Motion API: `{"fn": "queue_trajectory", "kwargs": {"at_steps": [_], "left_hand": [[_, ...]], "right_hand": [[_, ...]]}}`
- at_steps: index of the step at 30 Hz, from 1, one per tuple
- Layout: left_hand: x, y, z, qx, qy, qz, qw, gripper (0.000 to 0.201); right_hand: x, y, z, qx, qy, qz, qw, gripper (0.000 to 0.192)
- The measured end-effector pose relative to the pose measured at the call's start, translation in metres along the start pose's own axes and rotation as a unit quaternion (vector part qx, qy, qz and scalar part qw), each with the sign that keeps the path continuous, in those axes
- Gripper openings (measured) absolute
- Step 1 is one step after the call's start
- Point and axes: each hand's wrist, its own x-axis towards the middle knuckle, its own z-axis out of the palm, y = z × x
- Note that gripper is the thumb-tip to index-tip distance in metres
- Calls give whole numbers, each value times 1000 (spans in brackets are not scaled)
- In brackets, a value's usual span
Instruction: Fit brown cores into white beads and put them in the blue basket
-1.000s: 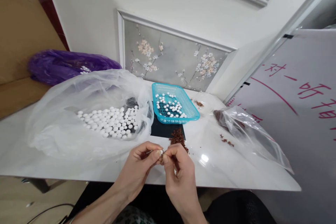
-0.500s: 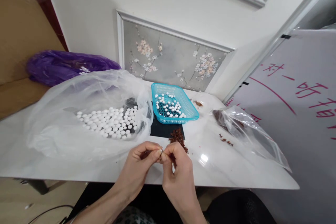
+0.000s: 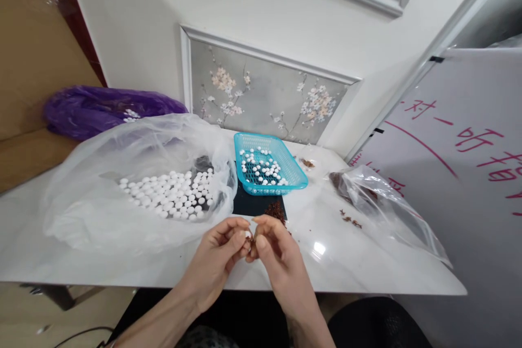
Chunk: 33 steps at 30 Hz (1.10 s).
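Observation:
My left hand [image 3: 220, 258] and my right hand [image 3: 275, 253] meet fingertip to fingertip over the near edge of the white table [image 3: 122, 263]. Between the fingertips sits a small seed [image 3: 249, 237], white with brown skin; both hands pinch it. Just beyond the hands lies a pile of brown peelings [image 3: 275, 210] on a black mat [image 3: 250, 205]. A large clear plastic bag [image 3: 101, 185] at the left holds several white peeled seeds [image 3: 173, 194]. A blue plastic basket [image 3: 285, 174] with more white seeds stands behind the mat.
A smaller clear bag [image 3: 387, 212] with brown bits lies at the right. A purple bag [image 3: 98, 109] sits at the back left. A floral panel [image 3: 265, 92] leans on the wall. A whiteboard [image 3: 468, 174] with red writing stands at the right.
The hands stay together at the table's edge. The right fingers have turned and shifted slightly on the small seed, and brown skin shows at the fingertips. The view has tilted a little.

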Motion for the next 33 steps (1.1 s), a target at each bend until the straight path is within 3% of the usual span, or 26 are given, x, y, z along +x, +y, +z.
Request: {"fn": "queue_trajectory", "kwargs": {"at_steps": [6, 18, 21, 24, 26, 29, 31, 33], "left_hand": [[0, 0, -1, 9, 0, -34, 999, 27], [-3, -1, 2, 33, -14, -30, 999, 30], [-5, -2, 2, 60, 0, -11, 998, 26], [-7, 12, 4, 150, 9, 50, 987, 24], [-5, 32, 1, 271, 29, 114, 955, 24], [3, 68, -16, 496, 84, 233, 832, 16], [11, 85, -33, 629, 83, 222, 740, 19], [17, 93, -49, 719, 49, 171, 672, 25]], "right_hand": [[-3, -10, -8, -96, -53, -24, 994, 26], [-4, -11, -5, -160, -21, -57, 985, 24], [-4, -12, -7, -152, -29, -58, 986, 21], [9, -11, -20, -192, 3, -61, 980, 14], [30, -10, -34, -255, 68, -67, 962, 14], [69, -8, -57, -335, 147, -69, 928, 16], [90, -7, -69, -361, 167, -62, 915, 21], [98, -5, -77, -381, 166, -54, 908, 23]]}}
